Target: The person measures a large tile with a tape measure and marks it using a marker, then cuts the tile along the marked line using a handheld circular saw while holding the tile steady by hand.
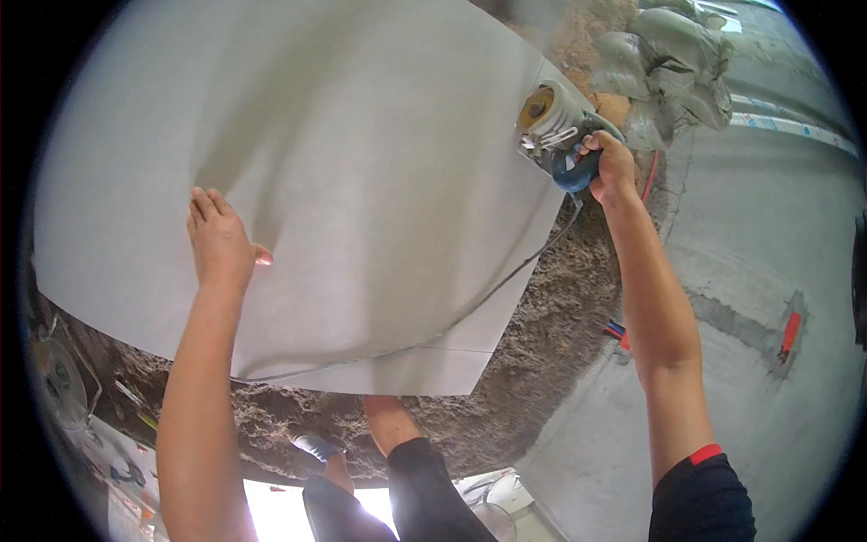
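Beside grey concrete point(768, 208), pale slab point(397, 217), left grip point(221, 242) spread, right grip point(612, 169) clasping power tool point(562, 117)

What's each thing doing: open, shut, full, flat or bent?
Grey power tool with curved blue handle: held; running or not, I can't tell.
Bare right hand: closed around that handle.
Bare left hand: open, palm down.
Big pale-grey slab: flat.
Thin dark cable: curved.
Pale grey, bulging sacks: filled, heaped.
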### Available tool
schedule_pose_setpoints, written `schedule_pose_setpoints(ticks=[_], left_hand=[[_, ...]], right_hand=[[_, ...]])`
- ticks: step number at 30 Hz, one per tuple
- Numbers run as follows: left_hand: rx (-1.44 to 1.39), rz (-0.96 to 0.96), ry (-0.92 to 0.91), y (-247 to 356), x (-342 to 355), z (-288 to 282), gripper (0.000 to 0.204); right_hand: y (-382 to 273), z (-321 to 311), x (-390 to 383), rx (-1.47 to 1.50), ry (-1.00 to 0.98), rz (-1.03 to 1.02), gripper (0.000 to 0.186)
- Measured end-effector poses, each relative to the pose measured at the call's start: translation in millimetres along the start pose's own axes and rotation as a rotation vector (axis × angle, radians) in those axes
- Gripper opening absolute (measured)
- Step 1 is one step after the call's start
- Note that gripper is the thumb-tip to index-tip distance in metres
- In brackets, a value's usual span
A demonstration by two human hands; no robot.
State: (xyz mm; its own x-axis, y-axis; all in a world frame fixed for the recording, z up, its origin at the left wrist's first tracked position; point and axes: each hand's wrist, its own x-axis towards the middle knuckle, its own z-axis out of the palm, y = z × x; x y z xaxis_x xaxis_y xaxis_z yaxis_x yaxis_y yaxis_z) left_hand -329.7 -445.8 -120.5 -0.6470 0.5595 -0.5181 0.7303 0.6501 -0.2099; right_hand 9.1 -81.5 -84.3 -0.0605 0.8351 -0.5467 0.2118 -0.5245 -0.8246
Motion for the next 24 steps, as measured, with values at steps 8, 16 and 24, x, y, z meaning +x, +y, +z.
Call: schedule_pose_setpoints(ticks=[8, 16, 24], left_hand=[[-0.114, -0.008, -0.002, -5, -3, -17, 0.123], [-0.121, -0.058, -0.082, -34, -39, 9, 0.124], [-0.153, -0.069, 0.100, -52, -36, 44, 0.120]], right_hand=[[8, -14, 14, -0.113, 0.003, -0.103, 0.004], [0, 0, -14, 0.024, -0.032, -0.098, 0.006], [-6, 6, -16, -0.076, 0.064, -0.014, 0.005]])
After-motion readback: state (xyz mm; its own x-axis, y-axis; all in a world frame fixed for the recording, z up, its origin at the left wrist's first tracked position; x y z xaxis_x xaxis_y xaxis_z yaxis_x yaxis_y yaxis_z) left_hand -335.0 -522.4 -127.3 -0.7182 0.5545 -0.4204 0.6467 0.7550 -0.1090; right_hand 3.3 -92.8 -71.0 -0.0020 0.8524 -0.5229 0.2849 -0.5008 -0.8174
